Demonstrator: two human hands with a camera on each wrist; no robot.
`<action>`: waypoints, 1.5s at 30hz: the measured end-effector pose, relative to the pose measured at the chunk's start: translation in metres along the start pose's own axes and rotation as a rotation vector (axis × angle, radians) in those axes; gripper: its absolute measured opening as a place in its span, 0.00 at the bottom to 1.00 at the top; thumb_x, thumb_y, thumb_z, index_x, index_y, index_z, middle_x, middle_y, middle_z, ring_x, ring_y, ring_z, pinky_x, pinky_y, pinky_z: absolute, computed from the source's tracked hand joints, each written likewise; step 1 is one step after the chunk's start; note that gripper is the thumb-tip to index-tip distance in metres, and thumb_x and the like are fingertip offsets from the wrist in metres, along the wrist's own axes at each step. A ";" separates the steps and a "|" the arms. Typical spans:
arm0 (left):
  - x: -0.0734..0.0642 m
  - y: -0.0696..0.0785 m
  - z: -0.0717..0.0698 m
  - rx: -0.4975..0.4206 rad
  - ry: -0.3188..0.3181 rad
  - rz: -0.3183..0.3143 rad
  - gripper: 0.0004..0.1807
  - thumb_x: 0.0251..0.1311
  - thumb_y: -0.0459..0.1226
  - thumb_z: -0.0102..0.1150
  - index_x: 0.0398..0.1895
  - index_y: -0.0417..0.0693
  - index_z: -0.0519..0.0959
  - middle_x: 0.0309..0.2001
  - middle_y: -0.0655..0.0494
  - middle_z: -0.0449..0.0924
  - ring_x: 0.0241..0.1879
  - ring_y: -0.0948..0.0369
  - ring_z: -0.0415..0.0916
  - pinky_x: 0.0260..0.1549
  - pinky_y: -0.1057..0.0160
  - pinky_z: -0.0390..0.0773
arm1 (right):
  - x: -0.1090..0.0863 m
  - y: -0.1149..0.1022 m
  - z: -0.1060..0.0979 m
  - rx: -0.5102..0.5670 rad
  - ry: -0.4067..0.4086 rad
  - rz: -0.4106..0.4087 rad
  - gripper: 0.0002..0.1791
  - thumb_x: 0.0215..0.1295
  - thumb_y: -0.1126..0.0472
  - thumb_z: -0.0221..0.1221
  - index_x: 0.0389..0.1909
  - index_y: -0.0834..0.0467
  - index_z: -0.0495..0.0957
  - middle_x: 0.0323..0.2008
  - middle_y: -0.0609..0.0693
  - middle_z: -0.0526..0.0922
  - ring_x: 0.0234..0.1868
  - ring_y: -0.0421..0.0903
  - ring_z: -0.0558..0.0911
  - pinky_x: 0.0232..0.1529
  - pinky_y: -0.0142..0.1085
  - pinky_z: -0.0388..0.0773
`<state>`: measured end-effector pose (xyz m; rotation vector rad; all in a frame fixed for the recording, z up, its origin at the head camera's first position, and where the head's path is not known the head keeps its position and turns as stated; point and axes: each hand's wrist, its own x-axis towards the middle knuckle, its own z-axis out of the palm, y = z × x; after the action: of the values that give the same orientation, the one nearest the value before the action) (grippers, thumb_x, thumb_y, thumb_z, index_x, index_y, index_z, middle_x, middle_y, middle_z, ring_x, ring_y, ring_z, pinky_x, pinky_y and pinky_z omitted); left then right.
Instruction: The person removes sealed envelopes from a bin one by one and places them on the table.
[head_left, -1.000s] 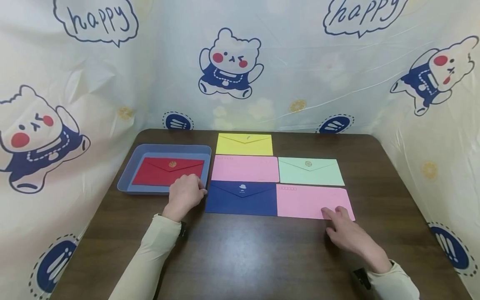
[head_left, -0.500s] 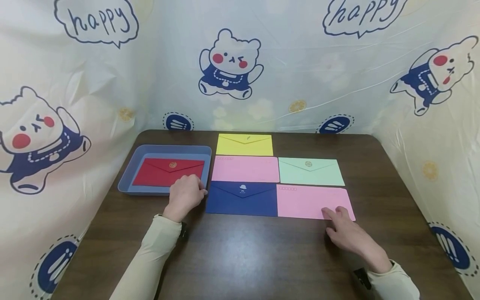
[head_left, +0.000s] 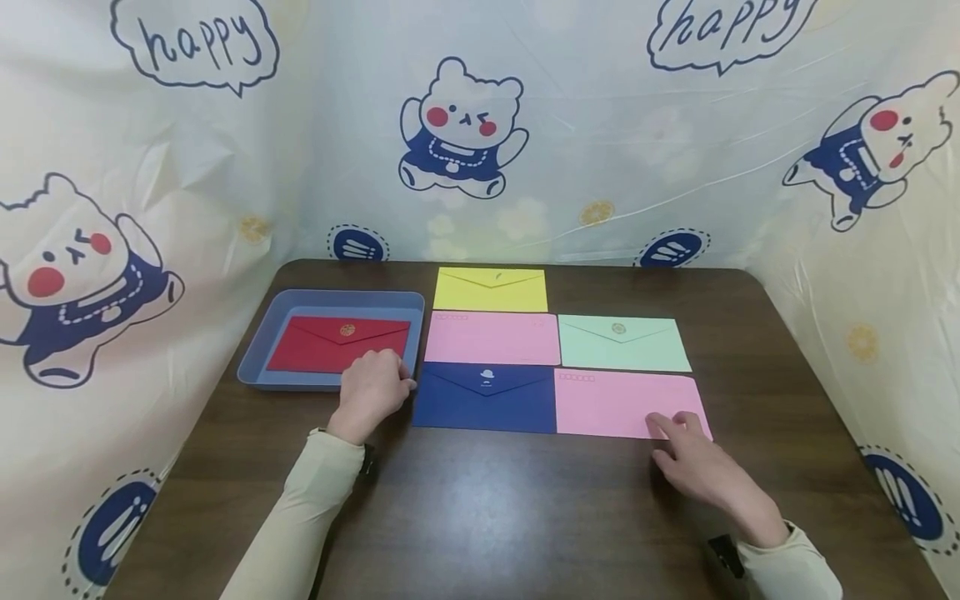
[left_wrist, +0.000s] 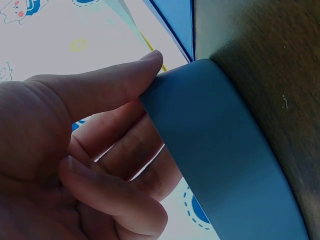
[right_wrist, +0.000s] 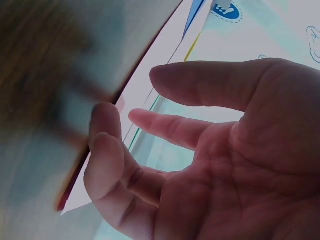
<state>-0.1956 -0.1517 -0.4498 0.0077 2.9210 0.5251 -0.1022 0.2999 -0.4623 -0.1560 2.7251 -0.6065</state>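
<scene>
My left hand [head_left: 372,387] grips the near right corner of a blue tray [head_left: 288,384]. In the left wrist view the thumb touches the end of the tray wall [left_wrist: 215,135], with fingers partly hidden behind it. A red envelope [head_left: 322,354] with a gold seal lies in the tray. My right hand [head_left: 697,467] rests its fingertips at the near right edge of a pink envelope [head_left: 603,406]. Its thumb stands apart from the loosely bent fingers in the right wrist view. Left of that envelope lies a navy envelope [head_left: 486,410] with a hat print.
Behind lie a second pink envelope [head_left: 491,338], a mint green envelope [head_left: 626,352] and a yellow envelope [head_left: 491,296]. All sit close together on the dark wooden table [head_left: 480,508], right of the tray. A printed curtain [head_left: 585,125] surrounds the table's back and sides.
</scene>
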 end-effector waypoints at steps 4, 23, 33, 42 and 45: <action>0.000 0.001 -0.001 -0.004 -0.003 -0.003 0.13 0.56 0.39 0.79 0.40 0.41 0.91 0.23 0.52 0.80 0.25 0.54 0.78 0.23 0.55 0.80 | -0.001 -0.002 -0.001 0.004 0.033 -0.024 0.26 0.71 0.64 0.61 0.67 0.64 0.73 0.57 0.74 0.70 0.43 0.61 0.80 0.44 0.59 0.79; 0.001 -0.003 -0.006 -0.031 -0.035 0.036 0.13 0.56 0.39 0.79 0.41 0.41 0.91 0.24 0.52 0.81 0.26 0.53 0.78 0.25 0.55 0.81 | 0.014 -0.037 -0.001 0.085 0.059 -0.089 0.20 0.78 0.57 0.59 0.63 0.63 0.80 0.42 0.53 0.84 0.40 0.49 0.81 0.46 0.50 0.80; 0.005 -0.010 -0.011 -0.085 -0.081 0.091 0.19 0.53 0.40 0.82 0.47 0.42 0.90 0.28 0.53 0.84 0.29 0.55 0.79 0.30 0.54 0.83 | 0.022 -0.052 0.001 0.149 0.060 -0.093 0.19 0.75 0.59 0.63 0.62 0.61 0.81 0.42 0.52 0.85 0.36 0.47 0.80 0.38 0.41 0.80; 0.009 -0.017 -0.042 -0.115 -0.038 0.111 0.18 0.66 0.38 0.71 0.55 0.38 0.87 0.40 0.46 0.88 0.37 0.50 0.82 0.39 0.49 0.85 | 0.039 -0.062 0.005 0.195 0.097 -0.157 0.16 0.75 0.63 0.61 0.58 0.63 0.83 0.41 0.52 0.86 0.32 0.45 0.79 0.36 0.41 0.80; 0.010 -0.031 -0.059 -0.128 -0.009 0.097 0.19 0.70 0.38 0.66 0.59 0.36 0.85 0.46 0.40 0.87 0.40 0.47 0.81 0.40 0.48 0.84 | 0.047 -0.071 0.007 0.254 0.131 -0.142 0.15 0.75 0.63 0.61 0.58 0.63 0.84 0.45 0.54 0.87 0.31 0.47 0.79 0.31 0.41 0.80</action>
<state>-0.2145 -0.2009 -0.4080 0.1359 2.8837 0.7240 -0.1409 0.2246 -0.4521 -0.2552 2.7459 -1.0298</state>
